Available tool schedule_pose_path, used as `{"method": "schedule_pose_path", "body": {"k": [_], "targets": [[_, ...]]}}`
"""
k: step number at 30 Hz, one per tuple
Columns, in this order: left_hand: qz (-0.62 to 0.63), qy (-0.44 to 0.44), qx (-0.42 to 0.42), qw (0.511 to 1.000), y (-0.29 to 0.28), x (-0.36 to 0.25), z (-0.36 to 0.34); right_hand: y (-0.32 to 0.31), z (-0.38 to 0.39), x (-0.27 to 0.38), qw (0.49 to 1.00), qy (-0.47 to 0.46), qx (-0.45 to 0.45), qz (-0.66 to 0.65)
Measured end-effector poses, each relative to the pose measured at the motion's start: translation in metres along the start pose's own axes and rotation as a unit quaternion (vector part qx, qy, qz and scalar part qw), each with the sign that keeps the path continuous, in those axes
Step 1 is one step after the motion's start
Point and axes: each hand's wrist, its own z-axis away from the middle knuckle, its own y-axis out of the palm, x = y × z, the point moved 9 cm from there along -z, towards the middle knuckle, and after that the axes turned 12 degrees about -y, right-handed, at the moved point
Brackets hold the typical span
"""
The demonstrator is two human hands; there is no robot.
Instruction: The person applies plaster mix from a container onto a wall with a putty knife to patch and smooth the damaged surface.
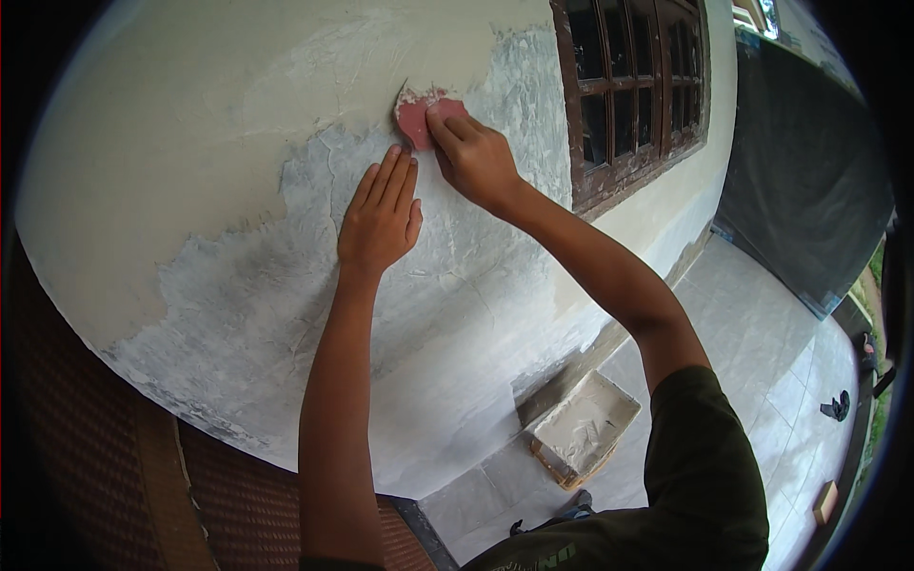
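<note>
A red plastic putty scraper [415, 122] is pinched in my right hand [479, 164], its upper edge smeared with white filler and set against the wall. My left hand [378, 211] lies flat on the wall just below and left of the scraper, fingers stretched out and close together, holding nothing. Around both hands the wall [238, 285] is rough and grey-white where it is patched. Above and to the left, the surface is smooth cream paint [190, 124] with an uneven border. The scraper's lower part is hidden behind my right fingers.
A brown wooden window [628, 86] with small panes sits right of my right hand. On the tiled floor below, a rectangular tub [595, 423] holds white filler. A dark sheet [800, 162] hangs at the far right. Brown woven panels [248, 485] stand at the lower left.
</note>
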Motion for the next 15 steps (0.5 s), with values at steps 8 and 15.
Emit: {"method": "schedule_pose_path", "body": {"k": [8, 15], "targets": [[0.005, 0.006, -0.032, 0.999, -0.007, -0.006, -0.005, -0.047, -0.051, -0.066, 0.990, 0.071, -0.117, 0.042], [-0.005, -0.001, -0.005, 1.000, -0.001, 0.000, 0.000, 0.005, 0.013, -0.004, 0.997, 0.068, 0.027, 0.011]]}}
